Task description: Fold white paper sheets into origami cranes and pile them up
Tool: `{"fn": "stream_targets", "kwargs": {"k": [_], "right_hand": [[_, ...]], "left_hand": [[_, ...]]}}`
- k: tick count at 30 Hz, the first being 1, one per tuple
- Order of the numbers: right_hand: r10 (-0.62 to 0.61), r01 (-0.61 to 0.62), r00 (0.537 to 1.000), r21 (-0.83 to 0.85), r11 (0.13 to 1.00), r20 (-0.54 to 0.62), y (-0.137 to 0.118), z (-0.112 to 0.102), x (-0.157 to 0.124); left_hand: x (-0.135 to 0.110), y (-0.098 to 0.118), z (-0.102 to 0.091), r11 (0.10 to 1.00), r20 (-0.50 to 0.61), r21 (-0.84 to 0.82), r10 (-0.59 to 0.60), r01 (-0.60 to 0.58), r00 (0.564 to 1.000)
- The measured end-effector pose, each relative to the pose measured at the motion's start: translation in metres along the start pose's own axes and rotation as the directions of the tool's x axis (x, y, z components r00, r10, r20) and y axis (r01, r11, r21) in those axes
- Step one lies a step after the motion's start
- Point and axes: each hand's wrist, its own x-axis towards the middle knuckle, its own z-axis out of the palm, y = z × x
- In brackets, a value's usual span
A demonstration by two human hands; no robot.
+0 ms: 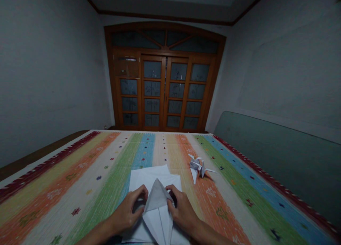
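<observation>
In the head view, the folded paper (157,202) lay over a stack of white sheets (149,173), point facing away, between the left hand (133,206) and the right hand (185,210); that central spot probably let both reach its edges equally. The right thumb and curled fingers pinched its right edge, likely to steady it. The left thumb and forefinger curved at its left edge, a gap between them; I could not tell whether they gripped. Paper birds (195,165) (one or two, hard to say) stood apart on the worktop's striped cloth (106,188), presumably to avoid being crushed.
</observation>
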Motion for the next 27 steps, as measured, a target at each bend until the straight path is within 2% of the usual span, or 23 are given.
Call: {"fn": "stream_targets", "kwargs": {"k": [4,8,16,21,27], "right_hand": [[0.003,-0.003,1.0,0.0,1.0,-0.012,0.001,0.0,0.0],[0.016,-0.016,1.0,-0.014,1.0,-0.016,0.001,-0.001,0.0],[0.033,-0.032,0.999,0.045,0.998,-0.02,0.002,0.0,0.0],[0.031,-0.031,0.999,0.023,0.999,-0.011,-0.002,-0.001,-0.001],[-0.043,0.042,0.998,0.01,0.999,0.045,-0.006,0.0,-0.005]], "left_hand": [[0.0,0.005,-0.006,1.0,0.078,-0.005,0.005,-0.005,0.997],[-0.001,0.008,-0.009,0.996,0.122,-0.083,-0.022,0.032,0.992],[0.007,0.014,-0.002,0.937,0.107,-0.311,-0.13,0.157,0.986],[0.01,0.014,0.0,0.936,0.082,-0.311,-0.147,0.166,0.986],[0.012,0.012,0.005,0.946,0.047,-0.267,-0.176,0.182,0.983]]}}
